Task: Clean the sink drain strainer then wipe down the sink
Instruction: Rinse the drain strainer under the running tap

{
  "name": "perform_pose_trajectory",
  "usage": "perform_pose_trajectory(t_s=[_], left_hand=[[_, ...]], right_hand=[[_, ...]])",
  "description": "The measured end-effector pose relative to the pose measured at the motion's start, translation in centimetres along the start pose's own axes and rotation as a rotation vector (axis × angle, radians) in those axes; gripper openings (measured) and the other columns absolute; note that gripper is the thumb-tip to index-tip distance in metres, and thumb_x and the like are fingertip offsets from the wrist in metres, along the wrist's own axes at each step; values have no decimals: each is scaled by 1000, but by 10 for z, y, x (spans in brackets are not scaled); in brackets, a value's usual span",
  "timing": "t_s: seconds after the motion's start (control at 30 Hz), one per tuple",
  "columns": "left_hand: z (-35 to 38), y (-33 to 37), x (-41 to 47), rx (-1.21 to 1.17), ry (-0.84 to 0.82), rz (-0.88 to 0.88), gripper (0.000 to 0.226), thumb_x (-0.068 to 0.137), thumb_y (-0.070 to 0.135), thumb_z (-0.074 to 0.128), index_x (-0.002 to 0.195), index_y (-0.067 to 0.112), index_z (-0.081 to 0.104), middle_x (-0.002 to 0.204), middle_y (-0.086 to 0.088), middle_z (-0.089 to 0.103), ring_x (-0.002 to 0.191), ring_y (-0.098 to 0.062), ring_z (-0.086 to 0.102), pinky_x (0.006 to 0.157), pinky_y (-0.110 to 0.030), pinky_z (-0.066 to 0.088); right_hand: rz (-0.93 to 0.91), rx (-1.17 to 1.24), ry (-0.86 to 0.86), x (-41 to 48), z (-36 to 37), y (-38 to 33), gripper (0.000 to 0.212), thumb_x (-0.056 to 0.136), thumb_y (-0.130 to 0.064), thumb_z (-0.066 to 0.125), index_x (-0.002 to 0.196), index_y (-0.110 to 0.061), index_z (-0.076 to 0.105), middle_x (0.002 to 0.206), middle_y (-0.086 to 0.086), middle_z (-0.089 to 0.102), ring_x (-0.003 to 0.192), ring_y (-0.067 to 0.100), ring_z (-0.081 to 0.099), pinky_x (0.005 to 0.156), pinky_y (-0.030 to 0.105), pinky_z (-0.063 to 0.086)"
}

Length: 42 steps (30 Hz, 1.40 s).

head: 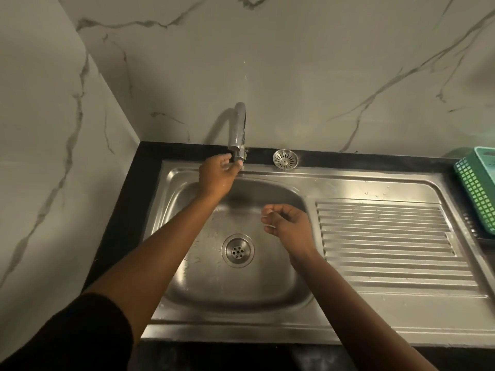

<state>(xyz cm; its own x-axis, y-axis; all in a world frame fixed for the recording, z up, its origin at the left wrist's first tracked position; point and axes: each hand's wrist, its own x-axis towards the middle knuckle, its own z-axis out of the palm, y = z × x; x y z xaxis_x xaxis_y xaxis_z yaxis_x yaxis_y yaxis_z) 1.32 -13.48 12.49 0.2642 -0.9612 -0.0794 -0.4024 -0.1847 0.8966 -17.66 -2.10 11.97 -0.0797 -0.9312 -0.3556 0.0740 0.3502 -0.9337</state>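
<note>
Where it rests behind the basin [267,285], the slotted strainer [285,159] shines.

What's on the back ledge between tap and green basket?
Head view: the drain strainer, just right of the tap; onward to the green basket the ledge is bare.

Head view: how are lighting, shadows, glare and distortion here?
Head view: dim, yellowish light; the tap throws a soft shadow leftward onto the wall; mild glare on the drainboard ridges; wide-angle bending curves the counter edges; basket cropped at right.
</note>
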Motion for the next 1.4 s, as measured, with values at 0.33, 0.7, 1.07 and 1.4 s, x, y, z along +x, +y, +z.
perform_pose_trajectory(t_s=[0.33,0.7,1.07,1.4], left_hand=[[28,6,39,16,167,-42,31,87,31,83,90,1,75,76,-6,66,76,-38,75,70,-52,65],[17,-10,52,-162,97,-162,33,92,15,77,62,24,68,89,-33,76,74,-29,65,81,-62,61],[-3,-49,8,-182,-29,-230,20,93,10,76,113,6,79,105,-14,81,95,-26,78,94,-41,62],[-5,-78,-31,-243,-20,-338,11,97,12,71,101,22,76,103,-8,80,102,-27,76,97,-47,62]], right_hand=[[17,-56,26,22,-12,-2,10,96,-15,70,93,-18,79,92,0,80,87,18,78,68,21,59],[20,-128,42,56,-12,-2,12,96,-8,69,98,-16,79,90,2,80,89,20,75,79,30,64],[217,8,340,169,-16,-18,29,89,-28,82,99,-4,68,76,11,71,61,20,70,75,43,67],[346,-1,349,208,-23,-27,25,95,-7,72,116,5,65,87,16,75,74,25,78,82,44,66]])
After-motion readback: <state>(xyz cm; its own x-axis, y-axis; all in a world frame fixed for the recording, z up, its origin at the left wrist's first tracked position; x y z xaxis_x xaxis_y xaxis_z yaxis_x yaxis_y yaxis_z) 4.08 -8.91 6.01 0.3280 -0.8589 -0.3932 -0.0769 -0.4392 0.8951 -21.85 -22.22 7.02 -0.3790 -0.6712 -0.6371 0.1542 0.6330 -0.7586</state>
